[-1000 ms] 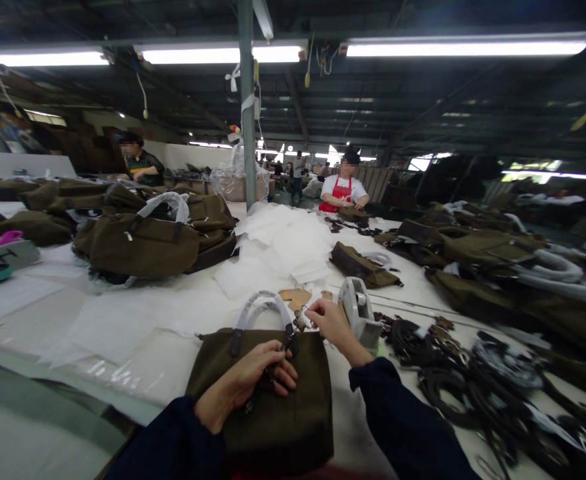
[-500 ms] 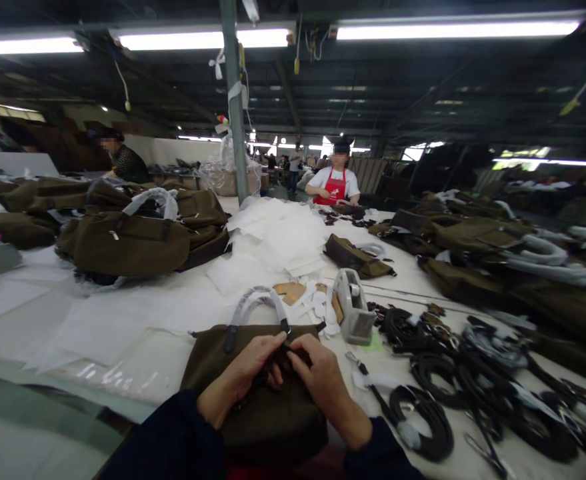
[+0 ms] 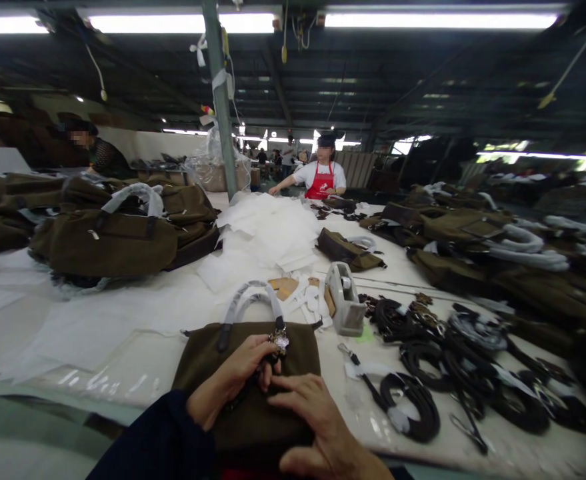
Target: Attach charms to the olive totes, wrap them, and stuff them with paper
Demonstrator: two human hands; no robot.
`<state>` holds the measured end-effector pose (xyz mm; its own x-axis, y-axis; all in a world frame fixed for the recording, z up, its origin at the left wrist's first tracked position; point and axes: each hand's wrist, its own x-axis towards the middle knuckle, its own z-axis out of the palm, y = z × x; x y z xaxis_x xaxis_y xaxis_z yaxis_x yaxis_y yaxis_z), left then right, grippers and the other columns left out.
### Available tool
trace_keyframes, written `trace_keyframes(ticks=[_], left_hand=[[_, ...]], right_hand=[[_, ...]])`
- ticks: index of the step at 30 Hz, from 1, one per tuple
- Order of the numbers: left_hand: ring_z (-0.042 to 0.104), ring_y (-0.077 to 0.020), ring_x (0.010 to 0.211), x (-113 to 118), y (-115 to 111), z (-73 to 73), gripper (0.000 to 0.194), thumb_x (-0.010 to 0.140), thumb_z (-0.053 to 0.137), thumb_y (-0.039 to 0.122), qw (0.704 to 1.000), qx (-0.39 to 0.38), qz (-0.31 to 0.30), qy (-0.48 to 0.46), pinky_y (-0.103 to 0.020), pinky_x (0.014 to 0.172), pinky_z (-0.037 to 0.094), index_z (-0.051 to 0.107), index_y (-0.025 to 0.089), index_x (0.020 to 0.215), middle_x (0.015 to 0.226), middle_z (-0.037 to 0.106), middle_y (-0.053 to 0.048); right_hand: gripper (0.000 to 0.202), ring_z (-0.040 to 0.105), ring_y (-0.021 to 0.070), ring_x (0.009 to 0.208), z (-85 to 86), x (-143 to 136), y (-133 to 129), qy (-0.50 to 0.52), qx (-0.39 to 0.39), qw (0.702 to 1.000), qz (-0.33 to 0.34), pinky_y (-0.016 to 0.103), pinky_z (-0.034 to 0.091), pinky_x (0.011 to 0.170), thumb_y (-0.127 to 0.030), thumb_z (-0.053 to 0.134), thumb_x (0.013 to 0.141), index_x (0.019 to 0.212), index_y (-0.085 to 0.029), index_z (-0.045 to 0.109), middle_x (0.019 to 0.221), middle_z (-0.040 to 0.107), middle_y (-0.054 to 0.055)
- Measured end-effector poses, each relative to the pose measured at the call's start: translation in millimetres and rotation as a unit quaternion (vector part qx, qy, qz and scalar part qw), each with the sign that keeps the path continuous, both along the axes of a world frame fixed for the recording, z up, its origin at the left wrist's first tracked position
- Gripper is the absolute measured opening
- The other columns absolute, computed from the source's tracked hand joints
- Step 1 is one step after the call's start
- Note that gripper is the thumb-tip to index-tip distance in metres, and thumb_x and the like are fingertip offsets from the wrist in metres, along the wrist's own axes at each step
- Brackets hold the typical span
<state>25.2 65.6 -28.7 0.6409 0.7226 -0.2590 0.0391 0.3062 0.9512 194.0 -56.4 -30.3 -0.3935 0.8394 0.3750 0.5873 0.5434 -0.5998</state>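
An olive-brown handbag [image 3: 300, 347] stands at the table's near edge, its handles [image 3: 235, 307] wrapped in clear plastic. Near the base of one handle is a shiny, jewelled-looking charm [image 3: 279, 341] with dark parts below it. My left hand [image 3: 250, 363] pinches it at its left side, fingers curled around the dark parts. Over the front of the bag, my right hand [image 3: 315, 417] is open, thumb and fingers apart, fingertips close to the left hand's fingers. Whether those fingertips touch anything is hard to make out.
Right of the bag lie a grey tape dispenser [image 3: 345, 300] and several coiled black straps [image 3: 413, 407] with metal clips. White sheets [image 3: 267, 227] are heaped beyond. Olive bags are piled left [image 3: 107, 243] and right [image 3: 473, 233]. A person in a red apron [image 3: 321, 180] stands across the table.
My right hand has come away from the handle base, moving down and opening. The shiny charm now shows beside my left fingers. The co-worker across has stretched an arm toward the white sheets.
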Motion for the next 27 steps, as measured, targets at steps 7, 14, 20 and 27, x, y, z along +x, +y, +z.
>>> trace_keyframes(ticks=[7, 14, 20, 27], left_hand=[[0.045, -0.0043, 0.039, 2, -2, -0.1, 0.028, 0.085, 0.056, 0.041, 0.998, -0.019, -0.055, -0.004, -0.013, 0.032, 0.029, 0.056, 0.013, 0.086, 0.072, 0.065, -0.004], [0.035, -0.0025, 0.039, 8, 0, 28.7, 0.03, 0.086, 0.053, 0.042, 0.998, 0.041, -0.025, 0.03, -0.015, 0.034, 0.02, 0.056, 0.013, 0.078, 0.07, 0.062, -0.002], [0.034, -0.003, 0.035, 12, 6, 66.2, 0.032, 0.091, 0.046, 0.041, 0.988, 0.106, -0.096, 0.059, -0.017, 0.038, 0.024, 0.058, 0.013, 0.082, 0.054, 0.056, 0.003], [0.05, -0.0072, 0.04, 6, 28, 19.1, 0.027, 0.08, 0.054, 0.044, 0.982, 0.104, -0.065, 0.146, -0.017, 0.033, 0.036, 0.048, 0.017, 0.08, 0.069, 0.064, 0.0]], right_hand=[[0.048, 0.064, 0.0225, 0.096, -47.1, -28, -10, 0.013, 0.224, 0.971, -0.089, 0.035, 0.042, 0.087, -0.06, 0.072, 0.073, 0.104, -0.024, 0.063, 0.103, 0.074, 0.003], [0.03, 0.059, 0.0214, 0.088, -45.8, -81, 2, 0.168, 0.208, 0.948, -0.172, 0.037, 0.039, 0.083, -0.051, 0.067, 0.081, 0.09, -0.022, 0.065, 0.087, 0.07, 0.001], [0.029, 0.055, 0.0236, 0.101, -41.6, -105, 32, 0.227, 0.095, 0.94, -0.234, 0.036, 0.04, 0.086, -0.034, 0.086, 0.064, 0.086, -0.025, 0.07, 0.099, 0.068, 0.001], [0.037, 0.054, 0.0234, 0.102, -24.8, -57, 9, 0.132, 0.046, 0.979, -0.147, 0.036, 0.043, 0.091, -0.028, 0.08, 0.074, 0.107, -0.023, 0.064, 0.104, 0.069, 0.003]])
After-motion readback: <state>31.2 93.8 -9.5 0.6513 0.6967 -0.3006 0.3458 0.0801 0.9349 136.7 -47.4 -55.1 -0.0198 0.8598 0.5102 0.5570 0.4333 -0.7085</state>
